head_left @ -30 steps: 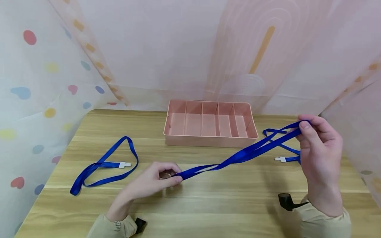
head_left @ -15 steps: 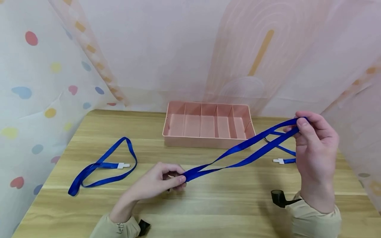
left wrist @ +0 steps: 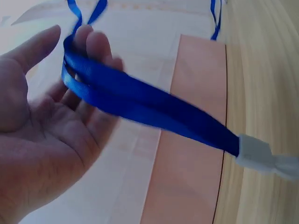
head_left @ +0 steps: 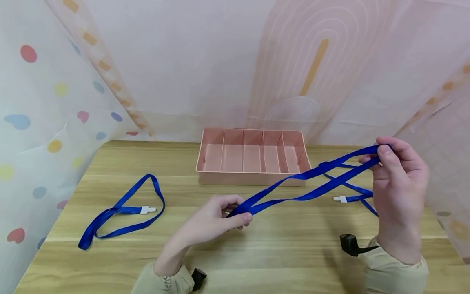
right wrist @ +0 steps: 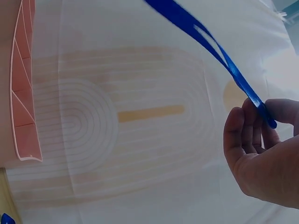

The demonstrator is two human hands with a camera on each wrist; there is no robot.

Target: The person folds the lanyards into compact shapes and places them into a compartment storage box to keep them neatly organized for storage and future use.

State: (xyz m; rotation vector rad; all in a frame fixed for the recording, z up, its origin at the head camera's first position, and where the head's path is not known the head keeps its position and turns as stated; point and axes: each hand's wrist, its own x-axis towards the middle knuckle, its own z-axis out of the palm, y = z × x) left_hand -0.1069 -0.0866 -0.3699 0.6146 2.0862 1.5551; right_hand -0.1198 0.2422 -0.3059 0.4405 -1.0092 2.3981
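A blue lanyard (head_left: 315, 194) stretches between both hands as a long loop. My right hand (head_left: 400, 183), held higher, pinches its far end between thumb and fingers; the right wrist view shows the strap (right wrist: 240, 81) running up from that pinch. My left hand (head_left: 220, 216) is at the lower end. In the left wrist view, the thumb (left wrist: 39, 46) stands apart from the fingers, and the doubled strap (left wrist: 154, 105) lies across them. That strap ends in a white plastic clip (left wrist: 254, 153) beyond the hand.
A pink tray (head_left: 251, 178) with several compartments stands at the back of the wooden table (head_left: 279, 261). Another blue lanyard (head_left: 126, 226) with a white clip lies at left. More blue lanyard (head_left: 358, 199) with a clip lies at right, partly behind the right hand. Patterned cloth surrounds the table.
The left hand has moved right, its thumb now apart from the fingers. The two straps have spread apart into an open loop. The right hand keeps its pinch, and the view has shifted slightly.
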